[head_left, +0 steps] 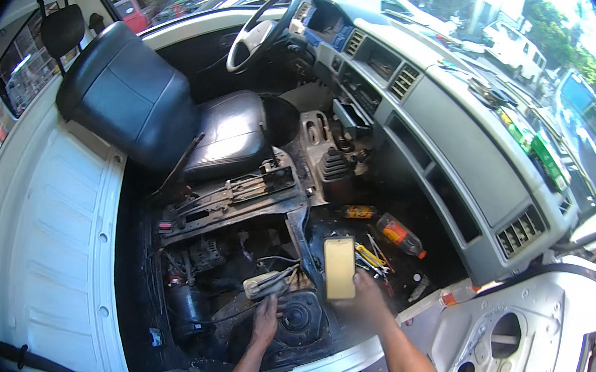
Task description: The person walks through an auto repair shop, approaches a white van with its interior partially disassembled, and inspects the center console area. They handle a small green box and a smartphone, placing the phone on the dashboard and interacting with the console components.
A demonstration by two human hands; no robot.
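Note:
Above the opened engine bay (184, 265), my left hand (266, 320) points away from me with its fingers stretched out and nothing visible in it. Its fingertips come close to a pale, oblong metal part (259, 286); whether they touch it I cannot tell. My right hand (368, 296) is smeared by motion, but its thumb lies along the edge of a flat rectangular thing (339, 268) with a pale yellow face and a light rim. That hand is closed on its lower right side. A round, dark ribbed part (297, 317) sits just right of my left hand.
Wrenches and yellow-handled tools (369, 258) lie on the front floor beside a plastic bottle (400, 235) and a smaller bottle (359, 211). Past the bay stand the black seat (226, 136) and gear lever boot (335, 165). The dashboard (453, 131) runs along the right, above the door (514, 361).

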